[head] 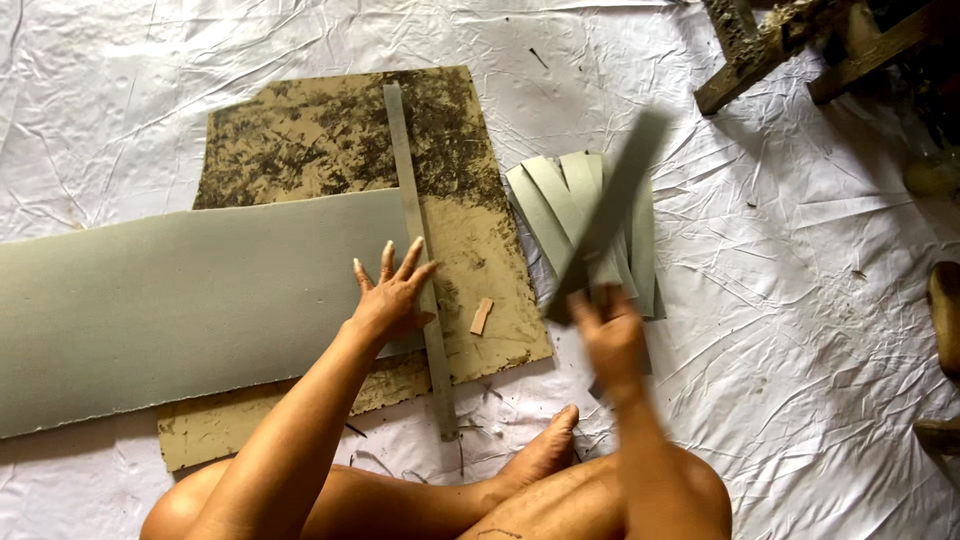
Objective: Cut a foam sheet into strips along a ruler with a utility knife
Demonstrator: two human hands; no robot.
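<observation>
While motion-blurred, the right hand (610, 335) lifts a grey strip (605, 215).

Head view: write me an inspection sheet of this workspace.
Surface: crinkled white sheet on the floor, stained brown board on it.
Job's things: grey slab across the board; long grey straightedge along its cut end; fanned pile of cut grey strips.
Clutter: small tan chip, dark specks.
Hands: left hand spread flat by the straightedge; right hand grips a blurred grey strip.
Cables: nothing seen.
Surroundings: rough wooden pieces top right.
</observation>
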